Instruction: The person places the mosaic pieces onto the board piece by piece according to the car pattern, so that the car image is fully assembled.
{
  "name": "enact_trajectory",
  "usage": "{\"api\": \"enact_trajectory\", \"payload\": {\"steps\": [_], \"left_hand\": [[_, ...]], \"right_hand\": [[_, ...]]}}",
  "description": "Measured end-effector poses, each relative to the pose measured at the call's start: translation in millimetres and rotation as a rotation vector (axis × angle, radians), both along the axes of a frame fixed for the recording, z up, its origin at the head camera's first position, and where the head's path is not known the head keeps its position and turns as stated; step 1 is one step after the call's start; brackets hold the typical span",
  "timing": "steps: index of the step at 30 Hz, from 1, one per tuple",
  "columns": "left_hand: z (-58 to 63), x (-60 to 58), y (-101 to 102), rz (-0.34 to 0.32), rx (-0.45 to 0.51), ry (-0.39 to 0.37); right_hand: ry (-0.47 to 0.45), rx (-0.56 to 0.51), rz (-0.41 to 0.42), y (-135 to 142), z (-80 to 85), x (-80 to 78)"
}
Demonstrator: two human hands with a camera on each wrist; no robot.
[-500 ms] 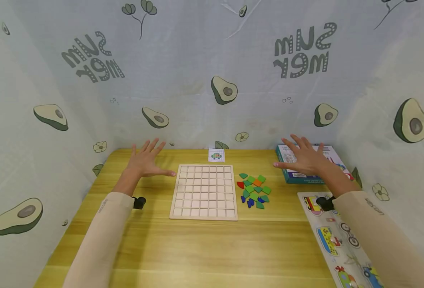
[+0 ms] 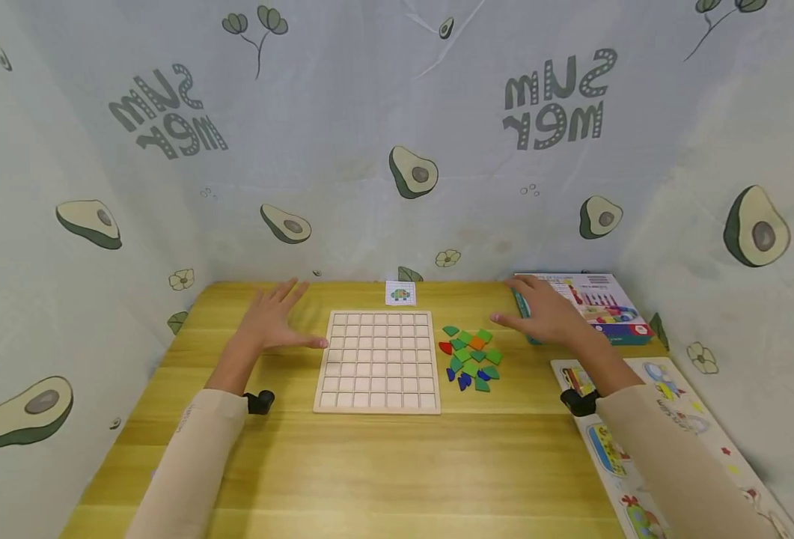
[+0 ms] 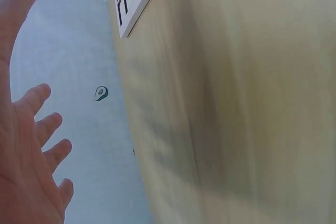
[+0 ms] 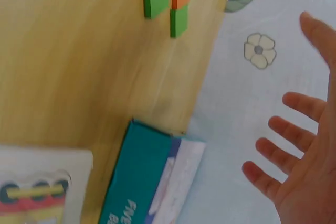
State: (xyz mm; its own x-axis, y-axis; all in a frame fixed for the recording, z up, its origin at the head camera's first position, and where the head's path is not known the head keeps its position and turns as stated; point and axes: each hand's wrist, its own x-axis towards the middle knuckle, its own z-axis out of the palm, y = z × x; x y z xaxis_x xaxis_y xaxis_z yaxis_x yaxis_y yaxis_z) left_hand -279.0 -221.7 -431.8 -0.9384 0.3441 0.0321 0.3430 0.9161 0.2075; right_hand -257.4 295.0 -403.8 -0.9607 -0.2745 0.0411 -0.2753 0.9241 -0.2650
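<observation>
My left hand (image 2: 271,320) hovers at the left of a wooden grid board (image 2: 378,362), fingers spread and holding nothing; its thumb tip lies close to the board's left edge in the head view. My right hand (image 2: 546,313) is held between a heap of coloured pieces (image 2: 471,356) and a teal-sided box (image 2: 602,303), also with fingers apart and nothing held. The pieces are green squares, dark green and blue curved shapes, an orange square (image 2: 477,343) and a red piece (image 2: 445,348). Behind the board a small card (image 2: 399,293) shows a turtle-like picture made of coloured shapes.
A white puzzle board (image 2: 686,419) with printed vehicles lies at the right, partly under the right forearm. Patterned cloth (image 2: 349,150) rises behind and beside the wooden table (image 2: 397,479).
My right hand has moved left and slightly down, away from over the box and nearer the coloured pieces. The left hand has sunk slightly. The head view has shifted a little.
</observation>
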Motion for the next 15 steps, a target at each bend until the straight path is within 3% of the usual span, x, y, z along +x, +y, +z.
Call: {"api": "enact_trajectory", "payload": {"steps": [8,15], "left_hand": [[-19.2,12.8,6.4,-0.013,0.126,-0.002],[-33.8,26.2,16.9,-0.012,0.177,-0.044]], "right_hand": [[-0.01,-0.109,-0.006,-26.2,-22.6,2.5],[-0.009,-0.193,-0.01,-46.2,-43.9,-0.7]]}}
